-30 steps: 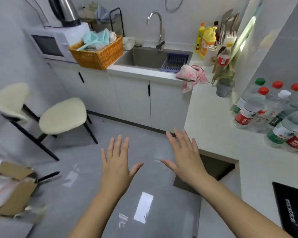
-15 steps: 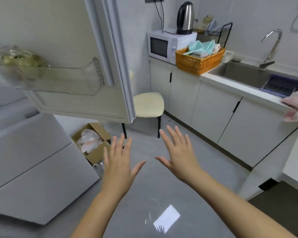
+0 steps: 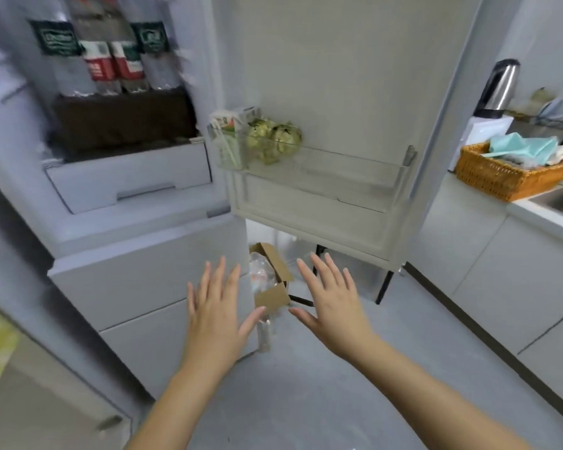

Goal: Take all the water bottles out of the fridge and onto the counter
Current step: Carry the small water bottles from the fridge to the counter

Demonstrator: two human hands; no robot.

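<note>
The fridge (image 3: 137,254) stands open at the left. Several water bottles (image 3: 108,56) stand side by side on a shelf at the top left, two with dark green labels and two with red labels; their caps are cut off by the frame. My left hand (image 3: 216,310) and my right hand (image 3: 330,303) hover with fingers spread, palms down, well below the bottles and in front of the fridge's lower drawers. Both hands hold nothing.
The open fridge door (image 3: 332,125) has a clear bin (image 3: 306,164) holding a carton and greenish food. A cardboard box (image 3: 270,287) lies on the floor beneath it. At the right are the counter (image 3: 540,216), an orange basket (image 3: 507,177) and a kettle (image 3: 501,82).
My view has swung left from the counter and sink to the open fridge; the bottles on the shelf came into view. Both hands stayed spread and empty in front of me.
</note>
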